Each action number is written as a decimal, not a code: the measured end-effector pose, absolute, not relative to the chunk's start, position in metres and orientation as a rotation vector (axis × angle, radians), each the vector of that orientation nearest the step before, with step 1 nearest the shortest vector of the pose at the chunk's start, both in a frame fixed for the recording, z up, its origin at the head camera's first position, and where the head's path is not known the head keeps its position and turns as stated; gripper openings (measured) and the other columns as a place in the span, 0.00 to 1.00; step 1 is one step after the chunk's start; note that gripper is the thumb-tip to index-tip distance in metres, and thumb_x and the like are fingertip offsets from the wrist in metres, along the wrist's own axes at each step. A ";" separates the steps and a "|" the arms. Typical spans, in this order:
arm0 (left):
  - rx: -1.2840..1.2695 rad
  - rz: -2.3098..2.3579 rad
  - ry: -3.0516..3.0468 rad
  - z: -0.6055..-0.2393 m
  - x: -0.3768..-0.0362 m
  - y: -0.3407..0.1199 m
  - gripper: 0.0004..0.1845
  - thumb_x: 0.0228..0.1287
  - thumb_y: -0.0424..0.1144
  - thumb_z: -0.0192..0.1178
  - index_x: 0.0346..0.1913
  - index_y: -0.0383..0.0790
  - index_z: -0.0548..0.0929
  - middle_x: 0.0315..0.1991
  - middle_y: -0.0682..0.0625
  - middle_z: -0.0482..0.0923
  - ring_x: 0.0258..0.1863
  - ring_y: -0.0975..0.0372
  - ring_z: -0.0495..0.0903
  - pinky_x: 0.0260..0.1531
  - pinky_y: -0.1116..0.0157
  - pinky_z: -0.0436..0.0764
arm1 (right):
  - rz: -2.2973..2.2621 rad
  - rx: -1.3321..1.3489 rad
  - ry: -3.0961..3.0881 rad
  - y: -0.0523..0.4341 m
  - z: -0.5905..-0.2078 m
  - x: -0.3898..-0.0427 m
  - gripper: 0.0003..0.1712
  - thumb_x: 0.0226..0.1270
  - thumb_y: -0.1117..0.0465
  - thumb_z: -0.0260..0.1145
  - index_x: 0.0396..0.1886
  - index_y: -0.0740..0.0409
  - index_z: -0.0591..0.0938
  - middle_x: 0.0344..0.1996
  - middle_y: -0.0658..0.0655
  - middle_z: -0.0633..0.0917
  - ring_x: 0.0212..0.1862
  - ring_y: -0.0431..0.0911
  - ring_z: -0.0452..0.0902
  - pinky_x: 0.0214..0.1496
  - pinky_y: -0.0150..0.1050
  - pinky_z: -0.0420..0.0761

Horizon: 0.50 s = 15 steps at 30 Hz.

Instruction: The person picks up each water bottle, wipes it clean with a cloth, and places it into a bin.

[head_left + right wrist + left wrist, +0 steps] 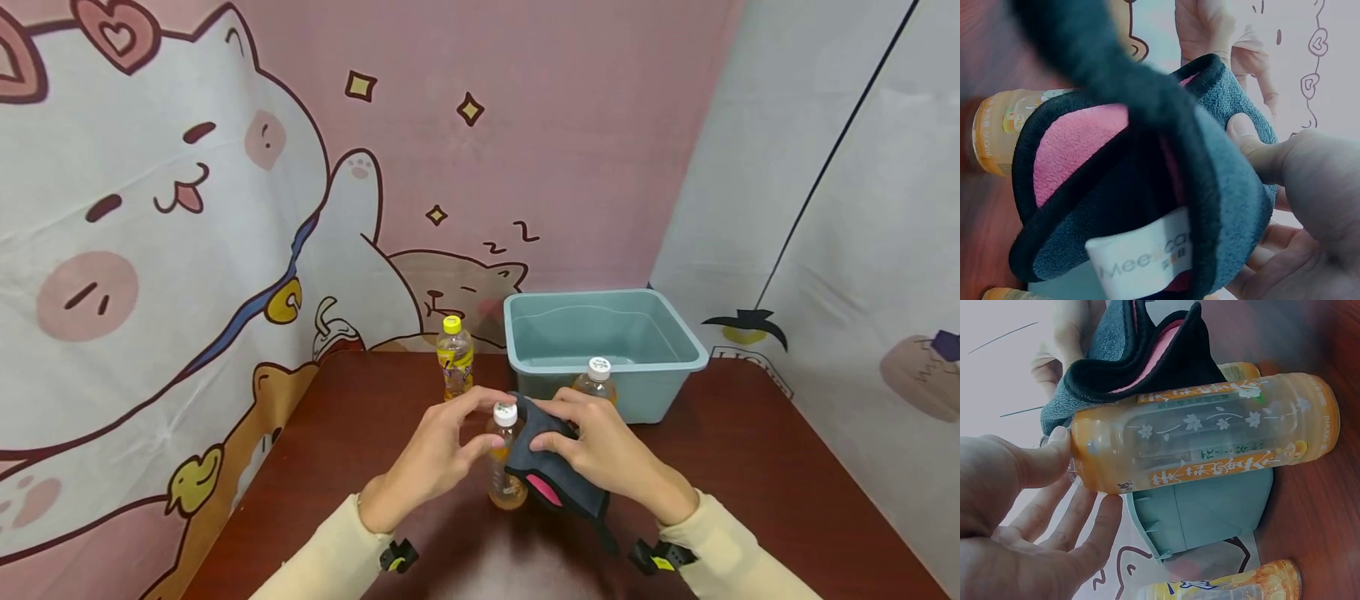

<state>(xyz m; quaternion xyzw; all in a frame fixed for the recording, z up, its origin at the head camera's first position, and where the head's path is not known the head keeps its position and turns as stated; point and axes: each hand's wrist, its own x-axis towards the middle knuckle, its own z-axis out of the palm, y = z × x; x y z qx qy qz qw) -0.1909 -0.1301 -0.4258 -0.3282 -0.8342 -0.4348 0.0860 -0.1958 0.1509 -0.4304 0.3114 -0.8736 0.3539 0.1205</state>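
Observation:
A clear bottle with a white cap and an orange-printed label stands upright on the table in front of me. Thumb and fingers of my left hand hold it around the neck; in the left wrist view the thumb lies on the shoulder of the bottle. My right hand grips a folded grey cloth with black edging and a pink reverse, against the bottle's right side. The right wrist view shows the thumb pressed on the cloth, with a white tag hanging from it.
A light blue-green tub stands at the back right of the dark red-brown table. Another white-capped bottle is in front of it, partly behind my right hand. A yellow-capped bottle stands left of the tub. Printed curtains enclose the table.

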 end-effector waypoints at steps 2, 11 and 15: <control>-0.969 -1.289 -2.497 -0.424 -0.191 -0.130 0.30 0.74 0.34 0.80 0.73 0.57 0.86 0.64 0.57 0.94 0.64 0.63 0.92 0.65 0.47 0.94 | 1.035 0.907 -2.556 0.149 -0.429 -0.197 0.32 0.70 0.55 0.87 0.72 0.54 0.92 0.39 0.41 0.85 0.34 0.33 0.73 0.31 0.30 0.77; -1.014 -1.426 -2.428 -0.421 -0.192 -0.127 0.29 0.71 0.27 0.80 0.72 0.49 0.89 0.63 0.48 0.88 0.63 0.56 0.92 0.63 0.60 0.95 | 1.046 0.925 -2.624 0.147 -0.427 -0.200 0.31 0.73 0.53 0.86 0.72 0.56 0.92 0.40 0.42 0.86 0.35 0.34 0.75 0.33 0.30 0.79; -1.012 -1.435 -2.419 -0.420 -0.192 -0.127 0.29 0.70 0.26 0.81 0.71 0.49 0.91 0.60 0.48 0.88 0.62 0.55 0.92 0.63 0.62 0.94 | 1.056 0.945 -2.654 0.147 -0.426 -0.201 0.29 0.75 0.52 0.84 0.72 0.56 0.92 0.40 0.43 0.86 0.36 0.33 0.76 0.33 0.31 0.80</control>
